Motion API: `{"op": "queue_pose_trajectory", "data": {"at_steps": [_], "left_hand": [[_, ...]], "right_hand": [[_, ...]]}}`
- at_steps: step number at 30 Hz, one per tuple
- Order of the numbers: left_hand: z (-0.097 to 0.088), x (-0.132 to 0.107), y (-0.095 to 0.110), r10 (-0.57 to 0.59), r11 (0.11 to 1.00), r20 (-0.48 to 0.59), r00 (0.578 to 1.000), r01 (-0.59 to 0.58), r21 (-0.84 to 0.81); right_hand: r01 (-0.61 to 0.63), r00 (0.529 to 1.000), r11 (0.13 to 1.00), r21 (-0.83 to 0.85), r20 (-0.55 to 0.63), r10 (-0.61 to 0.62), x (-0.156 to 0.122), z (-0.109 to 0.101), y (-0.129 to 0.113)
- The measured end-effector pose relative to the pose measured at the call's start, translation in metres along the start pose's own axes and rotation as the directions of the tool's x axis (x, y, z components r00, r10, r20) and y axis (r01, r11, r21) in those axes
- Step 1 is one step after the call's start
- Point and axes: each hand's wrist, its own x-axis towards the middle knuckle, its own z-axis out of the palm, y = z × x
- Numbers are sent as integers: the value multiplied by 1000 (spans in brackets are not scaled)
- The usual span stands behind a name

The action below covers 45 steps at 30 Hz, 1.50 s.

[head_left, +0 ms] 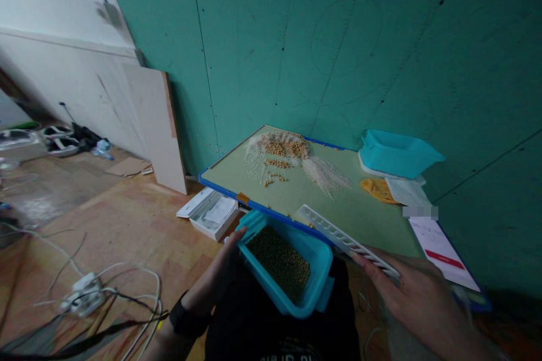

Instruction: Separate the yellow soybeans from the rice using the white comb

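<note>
My left hand (pixel 220 276) grips the near left side of a blue plastic container (pixel 315 290) filled with small greenish-brown beans (pixel 279 262), held just below the front edge of a green board (pixel 359 211). My right hand (pixel 406 293) holds the near end of a long white slotted strip (pixel 339 231) that lies slanted across the board's front edge. Further back on the board lie a heap of yellow beans (pixel 283 148) and a spread of white rice (pixel 326 175).
A blue tub (pixel 396 152) stands upside down at the board's far right, beside a yellow cloth (pixel 377 189) and papers (pixel 440 248). An open white box (pixel 212 211) lies on the wooden floor to the left. Cables and a power strip (pixel 87 293) lie lower left. A teal wall rises behind.
</note>
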Motion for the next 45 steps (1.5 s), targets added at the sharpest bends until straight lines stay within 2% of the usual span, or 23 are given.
{"op": "queue_pose_trajectory", "data": {"at_steps": [4, 7, 12, 17, 24, 26, 29, 32, 35, 39, 45], "left_hand": [[1, -8, 9, -6, 994, -56, 998, 12, 107], [-7, -8, 13, 12, 984, -109, 994, 8, 176], [-21, -1, 22, 19, 981, -114, 993, 3, 196], [-28, -2, 31, 34, 974, -118, 992, -7, 224], [-43, -2, 35, 28, 969, -92, 995, -4, 248], [-42, -3, 36, -10, 967, -110, 994, 37, 254], [-40, -4, 39, -4, 968, -89, 996, 26, 249], [-38, -3, 41, -5, 971, -76, 997, 23, 240], [-37, -2, 43, -13, 971, -93, 996, 35, 235], [-36, -1, 44, -24, 976, -136, 990, 53, 212], [-45, 0, 42, 20, 973, -106, 994, 4, 229]], "right_hand": [[9, 1000, 998, 56, 6, -9, 3, 3, -5], [-46, 999, 998, 52, 12, 46, 6, 9, -2], [-126, 992, 988, 87, 34, 123, 29, 38, 11], [-114, 990, 966, 233, 109, 91, 55, 63, 9], [-104, 989, 938, 331, 137, 61, 55, 59, -6], [-123, 988, 942, 312, 125, 87, 59, 61, 0], [-177, 984, 957, 229, 72, 165, 75, 72, 22], [-273, 962, 953, 128, 48, 269, 101, 86, 48], [-329, 943, 940, 91, 86, 322, 130, 102, 66], [-333, 935, 936, 109, 165, 314, 154, 121, 74], [-340, 936, 905, 257, 188, 298, 158, 130, 77]]}}
